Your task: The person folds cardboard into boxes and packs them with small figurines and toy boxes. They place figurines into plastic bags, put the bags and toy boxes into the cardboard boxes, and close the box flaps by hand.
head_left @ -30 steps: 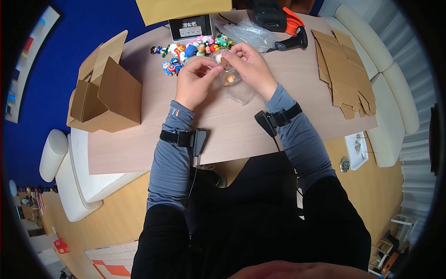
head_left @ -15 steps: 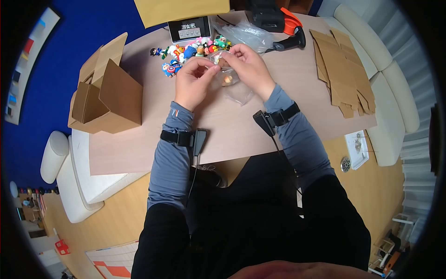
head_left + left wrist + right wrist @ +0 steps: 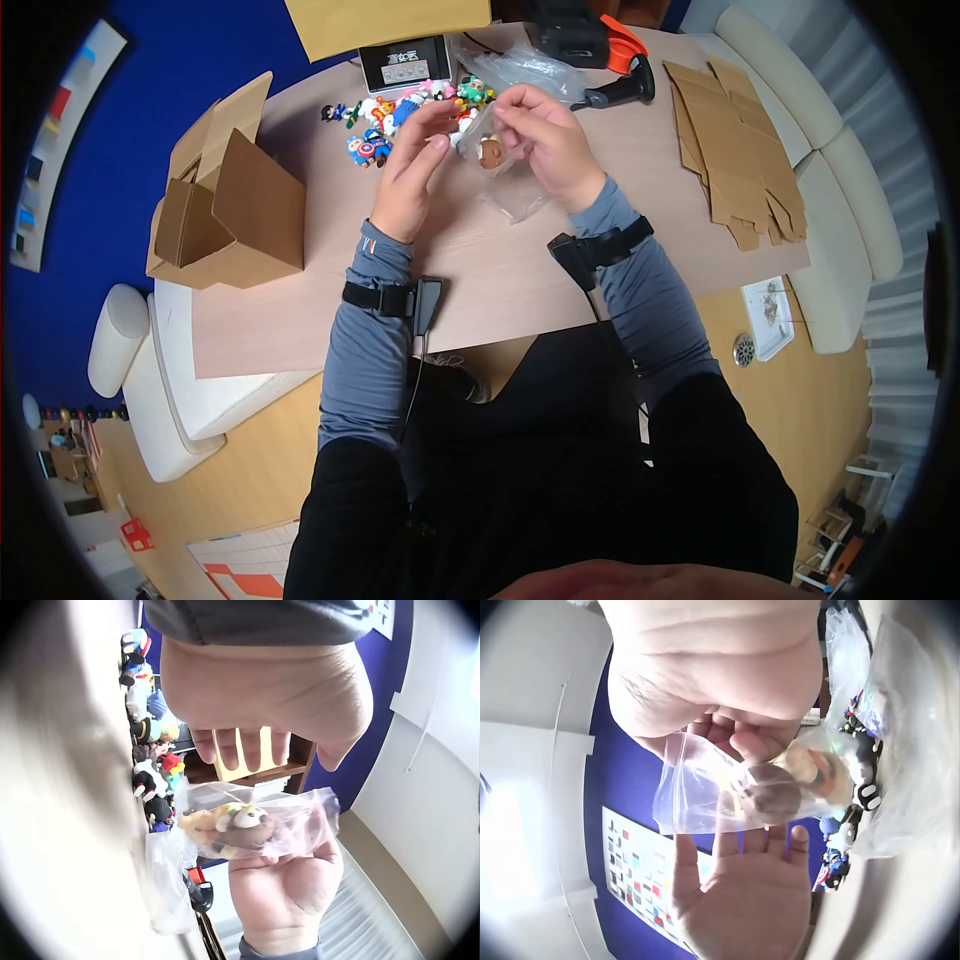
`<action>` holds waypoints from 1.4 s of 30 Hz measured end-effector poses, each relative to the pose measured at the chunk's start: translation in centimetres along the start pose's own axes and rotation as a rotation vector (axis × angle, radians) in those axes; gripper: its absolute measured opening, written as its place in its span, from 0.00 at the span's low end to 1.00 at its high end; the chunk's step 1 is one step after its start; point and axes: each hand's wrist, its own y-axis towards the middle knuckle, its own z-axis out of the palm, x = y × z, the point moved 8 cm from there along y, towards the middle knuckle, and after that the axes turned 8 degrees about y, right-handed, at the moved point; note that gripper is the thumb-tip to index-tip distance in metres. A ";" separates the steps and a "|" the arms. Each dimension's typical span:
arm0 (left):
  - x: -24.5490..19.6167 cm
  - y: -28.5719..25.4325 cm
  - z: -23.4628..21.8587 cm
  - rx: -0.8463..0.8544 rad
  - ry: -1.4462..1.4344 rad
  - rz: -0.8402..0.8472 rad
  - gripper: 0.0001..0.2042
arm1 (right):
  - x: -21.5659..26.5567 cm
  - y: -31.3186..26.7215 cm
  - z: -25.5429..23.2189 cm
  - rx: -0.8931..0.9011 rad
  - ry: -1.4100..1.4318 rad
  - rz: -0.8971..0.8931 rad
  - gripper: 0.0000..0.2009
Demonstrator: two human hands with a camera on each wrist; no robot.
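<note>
My right hand [image 3: 550, 145] pinches a clear zip bag [image 3: 694, 799] by its edge, above the table. Inside the bag is a small toy figurine [image 3: 247, 825] with a brown head and a yellowish body. Facing it on the other side, my left hand [image 3: 408, 170] has its fingers extended and apart from the bag, holding nothing. Just beyond both hands, several colourful toy figures [image 3: 405, 108] crowd together on the table. Another clear bag [image 3: 515, 203] lies flat on the tabletop below the hands.
An open cardboard box [image 3: 245, 225] stands on the table's left. Flattened cardboard [image 3: 740, 150] lies at the right edge. Toward the back are a small screen device [image 3: 405, 65], a crumpled clear plastic bag [image 3: 530, 75], a black handled device [image 3: 630, 88] and a yellow panel [image 3: 390, 25].
My left hand has let go of the bag and drawn away to the left, its fingers spreading. The right hand keeps the bag, and the figurine's brown face now shows.
</note>
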 end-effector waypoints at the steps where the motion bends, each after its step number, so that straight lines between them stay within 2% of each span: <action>1: 0.2 -0.2 0.5 0.067 -0.012 -0.028 0.17 | 0.0 0.0 0.1 -0.004 -0.047 0.011 0.06; 2: 0.5 -0.3 1.0 0.134 -0.025 -0.057 0.15 | 0.0 -0.1 0.1 -0.009 -0.094 0.023 0.06; 3: 1.0 -0.4 1.0 0.134 -0.026 -0.059 0.15 | -0.5 0.1 -0.1 -0.011 -0.094 0.024 0.06; 5: 2.9 -0.4 1.1 0.148 0.097 -0.083 0.13 | -1.5 0.6 0.2 0.061 -0.282 0.003 0.07; 10: 4.0 -0.1 -0.2 0.103 0.180 -0.154 0.13 | -2.4 0.5 -0.2 0.019 -0.214 0.110 0.08; 12: 1.9 -0.1 0.4 0.032 0.096 -0.020 0.13 | -2.6 0.4 -0.5 0.001 -0.199 0.133 0.09; 15: 1.9 -0.2 0.8 0.090 0.094 0.037 0.12 | -3.1 0.4 -1.0 -0.031 -0.227 0.177 0.09; 16: 1.9 -0.2 0.7 0.091 0.095 0.038 0.12 | -3.1 0.5 -1.3 -0.042 -0.243 0.153 0.09; 18: 1.7 -0.3 1.3 0.205 0.393 0.107 0.11 | -3.6 0.9 -2.1 -0.054 -0.261 0.128 0.10; 21: 3.0 -0.1 0.3 0.170 0.401 0.083 0.09 | -3.3 1.1 -2.3 -0.075 -0.403 0.027 0.11; 24: 3.7 0.0 -0.2 0.090 0.251 0.003 0.06 | -1.2 0.7 -1.2 -0.106 -0.249 -0.029 0.10; 27: 3.6 0.3 -0.6 0.000 0.134 -0.041 0.04 | -1.0 0.5 -1.0 0.002 -0.289 0.054 0.10; 29: 3.8 0.3 -1.1 -0.018 0.150 -0.044 0.04 | -0.7 0.2 0.2 0.173 -0.647 -0.021 0.09; 30: 3.9 0.3 -1.4 -0.034 0.165 -0.046 0.05 | -1.0 0.3 -0.1 0.173 -0.647 -0.022 0.09; 32: 3.8 0.5 -1.5 -0.048 0.170 -0.041 0.04 | -2.1 0.8 -1.8 0.054 -0.620 0.041 0.08; 33: 3.7 0.5 -1.7 -0.064 0.174 -0.036 0.04 | -2.4 1.0 -2.2 0.055 -0.622 0.040 0.08; 35: 3.4 0.5 -1.7 -0.087 0.160 -0.010 0.04 | -1.9 1.2 -2.1 0.042 -0.412 -0.031 0.08; 42: 3.3 0.5 -2.3 -0.139 0.176 0.011 0.07 | -1.9 1.3 -2.0 0.032 -0.345 -0.069 0.10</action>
